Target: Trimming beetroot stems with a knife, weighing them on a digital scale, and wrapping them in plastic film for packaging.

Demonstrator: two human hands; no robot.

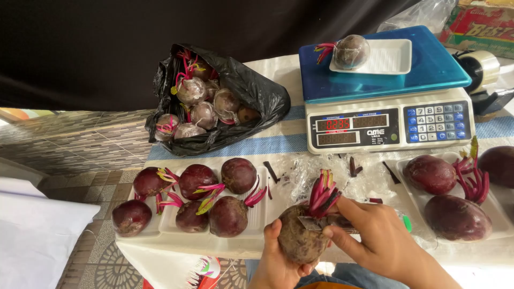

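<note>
Head view: our left hand cups beet from below, at table's near edge, w/ pink stalks up. Our right hand pinches small blade against beet's top, fingers closed on it. Left of beet: white tray w/ peeled dark-red beets. Right: second tray w/ two large beets. Behind: black bag of wrapped beets; scale w/ one wrapped beet in small tray on pan. Tape dispenser far right.
</note>
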